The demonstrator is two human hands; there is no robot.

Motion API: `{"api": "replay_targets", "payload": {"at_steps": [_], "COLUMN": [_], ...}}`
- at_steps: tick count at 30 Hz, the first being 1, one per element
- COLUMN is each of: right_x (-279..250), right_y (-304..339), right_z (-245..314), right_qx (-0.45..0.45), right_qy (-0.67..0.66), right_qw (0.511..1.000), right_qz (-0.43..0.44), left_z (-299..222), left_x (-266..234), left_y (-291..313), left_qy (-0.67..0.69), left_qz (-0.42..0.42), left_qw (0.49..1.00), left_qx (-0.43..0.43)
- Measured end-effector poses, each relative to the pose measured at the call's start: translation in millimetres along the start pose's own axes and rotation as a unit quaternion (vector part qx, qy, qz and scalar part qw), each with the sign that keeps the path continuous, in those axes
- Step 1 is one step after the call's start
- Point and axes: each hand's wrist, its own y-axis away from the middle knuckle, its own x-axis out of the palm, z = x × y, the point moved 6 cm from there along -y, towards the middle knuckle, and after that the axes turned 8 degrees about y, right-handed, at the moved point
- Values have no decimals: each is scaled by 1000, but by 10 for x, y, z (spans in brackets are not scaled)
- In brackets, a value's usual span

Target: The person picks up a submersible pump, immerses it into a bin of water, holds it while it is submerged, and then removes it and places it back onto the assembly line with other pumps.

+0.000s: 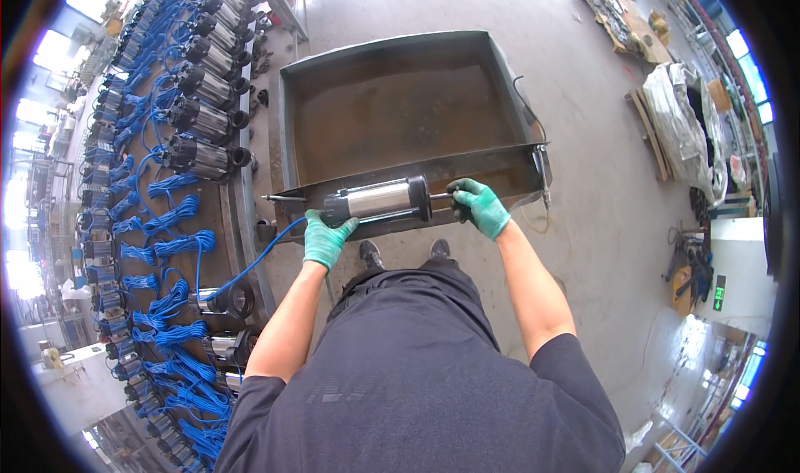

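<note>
A shiny steel cylindrical pump with black end caps lies sideways over the near edge of a metal water tank. My left hand, in a green glove, grips the pump's left end from below, next to where its blue cable comes out. At the other end, my gloved right hand is closed around a thin metal rod that meets the pump's right end cap. The fingertips of the right hand are partly hidden. Brownish water stands in the tank.
To my left runs a long bench with rows of similar pumps and bundled blue cables. A thin hose hangs at the tank's right corner. Plastic-wrapped goods and a wooden board lie farther right.
</note>
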Motion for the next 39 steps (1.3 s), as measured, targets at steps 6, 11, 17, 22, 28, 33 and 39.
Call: {"api": "replay_targets", "payload": {"at_steps": [6,11,17,22,28,33,39], "right_x": [30,38,-106,30,13,-92,-155], "right_y": [19,-71,-164,-205,-165,-150,-221], "right_z": [16,5,-51,79,42,0,-28], "right_qx": [-31,-12,-76,-194,1,112,66], "right_qy": [-13,33,322,548,223,44,88], "right_qw": [999,999,940,806,970,991,988], "right_qz": [6,-24,-79,-107,-101,62,112], "left_z": [-33,-38,-26,-10,-26,-24,-48], "left_x": [-4,11,47,5,-8,29,-9], "left_y": [-17,4,3,13,19,-21,4], "left_qy": [-8,15,28,22,22,31,75], "left_qz": [-6,4,6,1,5,10,2], "left_qw": [1000,1000,1000,1000,1000,999,997], "left_qx": [0,-5,-3,-2,-12,3,1]}}
